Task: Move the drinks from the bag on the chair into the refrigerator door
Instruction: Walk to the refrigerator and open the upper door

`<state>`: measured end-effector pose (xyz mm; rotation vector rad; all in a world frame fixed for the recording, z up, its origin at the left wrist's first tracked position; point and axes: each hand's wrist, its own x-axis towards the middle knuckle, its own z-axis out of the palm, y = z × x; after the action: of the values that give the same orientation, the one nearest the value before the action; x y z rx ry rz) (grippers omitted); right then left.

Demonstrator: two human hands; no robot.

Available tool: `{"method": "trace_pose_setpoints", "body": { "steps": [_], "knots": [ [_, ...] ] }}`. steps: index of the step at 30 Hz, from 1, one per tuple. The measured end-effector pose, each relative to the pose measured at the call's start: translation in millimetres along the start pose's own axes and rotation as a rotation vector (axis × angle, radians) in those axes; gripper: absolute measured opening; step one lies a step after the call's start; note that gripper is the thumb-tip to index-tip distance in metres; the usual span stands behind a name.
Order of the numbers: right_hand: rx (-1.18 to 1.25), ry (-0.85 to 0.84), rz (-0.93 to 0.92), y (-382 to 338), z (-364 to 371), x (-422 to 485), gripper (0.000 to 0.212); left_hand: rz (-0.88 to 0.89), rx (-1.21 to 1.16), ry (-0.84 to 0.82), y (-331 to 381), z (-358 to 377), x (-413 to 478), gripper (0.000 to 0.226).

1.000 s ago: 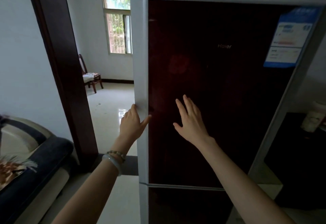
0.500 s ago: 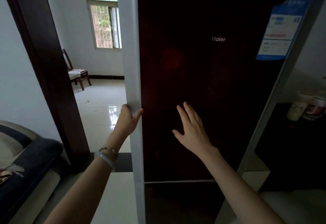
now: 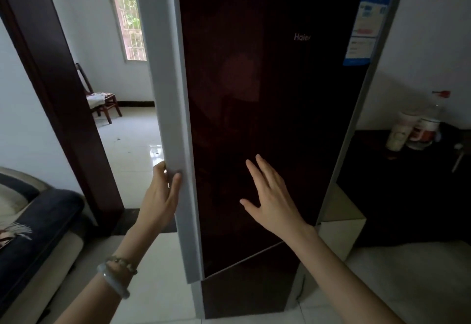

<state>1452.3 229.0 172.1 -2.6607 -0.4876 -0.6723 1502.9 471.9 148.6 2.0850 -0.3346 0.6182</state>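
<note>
A tall refrigerator with a dark red glossy upper door (image 3: 267,94) fills the middle of the view. That door stands swung out from the lower door (image 3: 244,290); its white side edge (image 3: 170,119) faces me. My left hand (image 3: 160,198) grips this white edge, fingers wrapped behind it and thumb on the front. My right hand (image 3: 270,196) is spread with fingers apart at the dark door front; I cannot tell if it touches. A wooden chair (image 3: 102,99) with something pale on its seat stands in the far room. No drinks or bag can be made out.
A dark wooden door frame (image 3: 58,99) stands left of the refrigerator. A dark sofa (image 3: 33,227) sits at lower left. At right, a dark table (image 3: 407,183) carries cups (image 3: 410,132) and a bottle. A window (image 3: 127,17) lights the tiled floor (image 3: 130,150).
The upper door has swung outward toward me, opening a gap above the lower door. My left hand has closed tighter around the door's white edge. My view has moved closer.
</note>
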Motion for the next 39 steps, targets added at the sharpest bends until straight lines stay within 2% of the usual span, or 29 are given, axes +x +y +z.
{"method": "trace_pose_setpoints", "body": {
  "steps": [4, 10, 14, 16, 19, 23, 25, 31, 35, 39],
  "knots": [
    [0.018, 0.0, -0.017, -7.2, -25.5, -42.9, 0.079, 0.028, 0.0, 0.014, 29.7, 5.1, -43.7, 0.035],
    [0.072, 0.013, -0.055, -31.8, -62.1, -110.4, 0.079, 0.218, -0.051, -0.026, 87.1, 9.7, -116.6, 0.042],
    [0.078, 0.041, -0.061, -43.3, -82.3, -151.4, 0.079, 0.206, -0.027, -0.104, 115.6, 14.6, -156.0, 0.053],
    [0.063, 0.055, -0.052, -43.5, -92.7, -170.5, 0.08, 0.259, 0.015, -0.144, 128.1, 19.6, -172.7, 0.055],
    [0.03, 0.061, 0.003, -36.4, -111.4, -196.1, 0.083, 0.372, 0.092, -0.17, 145.9, 33.7, -196.8, 0.058],
    [-0.023, 0.091, 0.076, -21.5, -135.6, -228.2, 0.086, 0.369, 0.042, -0.294, 168.6, 55.9, -218.7, 0.057],
    [-0.036, 0.11, 0.124, -16.8, -145.2, -244.2, 0.087, 0.43, 0.046, -0.361, 179.2, 68.8, -224.1, 0.059],
    [-0.057, 0.248, 0.273, 0.1, -169.8, -285.5, 0.09, 0.624, -0.009, -0.525, 223.1, 111.7, -235.3, 0.066],
    [-0.113, 0.334, 0.362, 16.9, -185.9, -304.9, 0.087, 0.734, -0.003, -0.595, 241.2, 137.7, -234.3, 0.063],
    [-0.172, 0.331, 0.438, 32.8, -197.7, -320.2, 0.088, 0.819, 0.033, -0.603, 255.1, 163.1, -230.7, 0.063]
  ]
}}
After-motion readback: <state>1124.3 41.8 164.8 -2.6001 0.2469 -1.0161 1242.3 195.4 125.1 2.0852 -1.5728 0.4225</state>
